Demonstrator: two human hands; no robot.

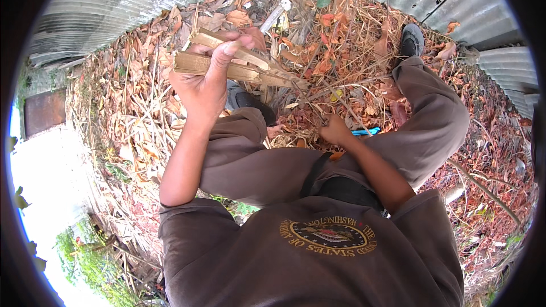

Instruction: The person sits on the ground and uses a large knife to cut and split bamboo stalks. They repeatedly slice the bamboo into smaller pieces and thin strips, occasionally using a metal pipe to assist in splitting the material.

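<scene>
My left hand, raised over the ground, is closed round a split length of pale wood. Its two halves spread apart at the hand and come together toward the right end. My right hand is low between my legs with its fingers curled. From it a thin dark rod runs up to the tip of the wood; whether it is a twig or a tool I cannot tell. Beside my right wrist shows a bright blue object, partly hidden by the arm.
Dry leaves and stalks cover the ground. Corrugated metal sheets stand along the far side and at the right. A pale stick-like piece lies ahead. My shoes rest on the litter. A thin branch is at right.
</scene>
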